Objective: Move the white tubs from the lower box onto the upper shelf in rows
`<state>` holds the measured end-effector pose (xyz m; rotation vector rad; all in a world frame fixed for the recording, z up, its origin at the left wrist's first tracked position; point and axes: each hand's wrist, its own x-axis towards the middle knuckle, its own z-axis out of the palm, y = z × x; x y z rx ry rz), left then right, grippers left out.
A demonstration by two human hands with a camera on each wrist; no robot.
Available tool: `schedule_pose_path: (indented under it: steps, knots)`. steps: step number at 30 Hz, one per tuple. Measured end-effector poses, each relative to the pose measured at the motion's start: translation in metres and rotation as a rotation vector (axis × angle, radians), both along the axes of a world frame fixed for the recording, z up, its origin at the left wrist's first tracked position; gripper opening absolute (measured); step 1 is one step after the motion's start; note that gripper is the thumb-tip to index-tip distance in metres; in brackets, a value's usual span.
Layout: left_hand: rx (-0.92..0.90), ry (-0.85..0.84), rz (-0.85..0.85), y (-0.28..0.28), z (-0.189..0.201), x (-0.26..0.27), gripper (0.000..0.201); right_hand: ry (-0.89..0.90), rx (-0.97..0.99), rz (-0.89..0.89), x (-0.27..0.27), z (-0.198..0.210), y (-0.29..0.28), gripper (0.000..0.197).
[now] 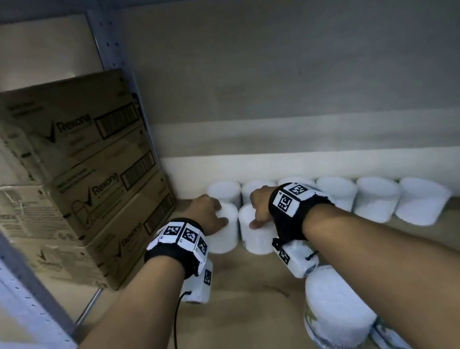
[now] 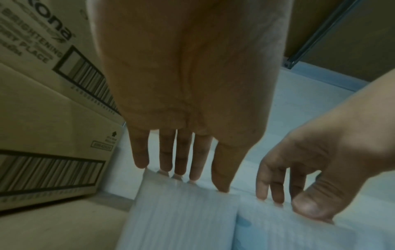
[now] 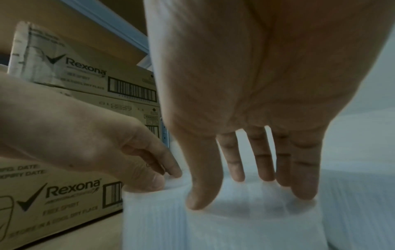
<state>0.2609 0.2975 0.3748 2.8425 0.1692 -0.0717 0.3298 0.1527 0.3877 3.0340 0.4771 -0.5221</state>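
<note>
White ribbed tubs stand on the wooden shelf, six of them in a back row along the rear wall. In front of that row, at its left end, two more tubs stand side by side and touching. The left hand is set over the top of the left front tub, thumb on the near edge and fingers reaching down over the far rim; the left wrist view shows those fingers nearly straight, tips on the lid edge. The right hand sits the same way on the right front tub, thumb on the near rim, fingers extended across the top. Both grasps look loose, more a light touch than a clamp. Stacked Rexona cartons fill the shelf's left side, just beside the left tub. Near the front edge, under the right forearm, a tub with a printed label lies tilted.
</note>
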Motion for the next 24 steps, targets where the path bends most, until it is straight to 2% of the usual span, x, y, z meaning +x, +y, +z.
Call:
schedule_pose_path:
  steps: [6,17,24]
  knots:
    - [0.029,-0.028,-0.016,-0.001,-0.004,0.0,0.051,-0.078,0.002,0.032,-0.019,0.006,-0.002,0.054]
    - [0.064,-0.047,-0.03,-0.002,-0.009,-0.001,0.049,-0.026,-0.071,0.135,-0.031,0.011,-0.012,0.059]
    - [0.094,-0.037,-0.026,-0.005,-0.011,0.0,0.05,0.005,0.139,0.149,-0.028,0.012,-0.025,0.06]
